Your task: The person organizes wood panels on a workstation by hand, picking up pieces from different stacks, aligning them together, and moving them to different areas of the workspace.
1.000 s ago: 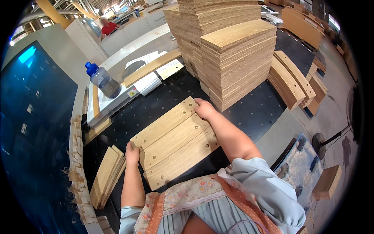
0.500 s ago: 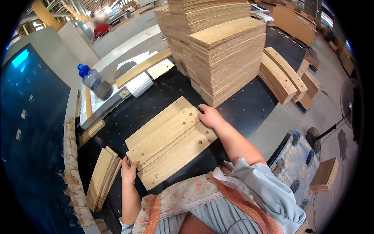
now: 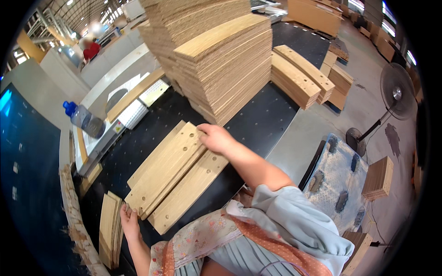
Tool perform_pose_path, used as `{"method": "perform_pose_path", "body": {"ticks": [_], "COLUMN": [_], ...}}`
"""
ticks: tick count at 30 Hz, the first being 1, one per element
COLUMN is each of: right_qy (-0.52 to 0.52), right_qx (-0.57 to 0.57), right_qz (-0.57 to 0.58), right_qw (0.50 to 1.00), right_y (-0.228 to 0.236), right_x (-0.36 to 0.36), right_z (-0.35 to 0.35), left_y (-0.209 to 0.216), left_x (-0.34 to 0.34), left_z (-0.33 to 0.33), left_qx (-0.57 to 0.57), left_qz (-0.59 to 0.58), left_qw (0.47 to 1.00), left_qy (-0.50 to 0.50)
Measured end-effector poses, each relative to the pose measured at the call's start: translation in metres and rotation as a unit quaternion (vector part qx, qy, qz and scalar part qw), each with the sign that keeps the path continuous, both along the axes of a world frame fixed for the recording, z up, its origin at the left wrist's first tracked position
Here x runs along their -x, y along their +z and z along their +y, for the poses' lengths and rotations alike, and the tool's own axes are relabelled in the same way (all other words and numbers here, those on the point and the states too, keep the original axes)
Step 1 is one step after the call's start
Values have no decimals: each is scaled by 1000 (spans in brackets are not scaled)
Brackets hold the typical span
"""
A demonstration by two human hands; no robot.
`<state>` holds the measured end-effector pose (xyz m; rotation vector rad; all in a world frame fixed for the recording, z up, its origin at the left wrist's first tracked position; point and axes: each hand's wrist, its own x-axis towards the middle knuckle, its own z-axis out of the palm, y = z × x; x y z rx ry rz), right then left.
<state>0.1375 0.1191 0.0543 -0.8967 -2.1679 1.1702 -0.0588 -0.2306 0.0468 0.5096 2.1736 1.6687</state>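
Between my two hands is a pale drilled wooden board (image 3: 170, 165), held by its ends. My right hand (image 3: 215, 138) grips the far end, thumb on top. My left hand (image 3: 130, 221) closes on the near end, its fingertips at the edge. A second drilled board (image 3: 189, 193) lies along its near side, with a dark gap between them. On the far side, another wooden board (image 3: 154, 149) is partly covered by the held one. Beside my left hand, several narrow boards (image 3: 109, 225) are piled on the black table (image 3: 251, 124).
A tall stack of wooden boards (image 3: 235, 69) rises beyond my hands. More drilled boards (image 3: 297, 78) sit to its right. At left, a blue-capped bottle (image 3: 86, 120) stands on a white machine ledge. A fan (image 3: 396, 92) and a stained blue-white platform (image 3: 338, 179) are at right.
The view has shifted, so the scene sits further left and lower. The held board has moved apart from the near board, opening a wider gap. Both hands keep their hold.
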Motion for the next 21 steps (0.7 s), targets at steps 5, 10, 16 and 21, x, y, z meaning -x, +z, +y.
{"method": "perform_pose_path", "body": {"ticks": [5,10,16,21], "right_qy": [65,26,58,62], "right_qx": [8,60,-30,-51], "right_qz": [-48,-78,-190,-177], "right_qw": [997,995,980,981], "right_y": [-39,-35,-30,-26], "right_x": [-25,-37,-26,-20], "right_z": [-1,1,-8,-17], "left_y": [-11,-19,-18,-32], "left_x": [-20,-23,-37,-25], "left_z": [-29,-43,-31,-53], "left_qx": [16,29,20,150], "left_qz": [-58,-129,-134,19], "left_qw": [998,991,991,980], "left_qy": [-3,18,-22,-128]}}
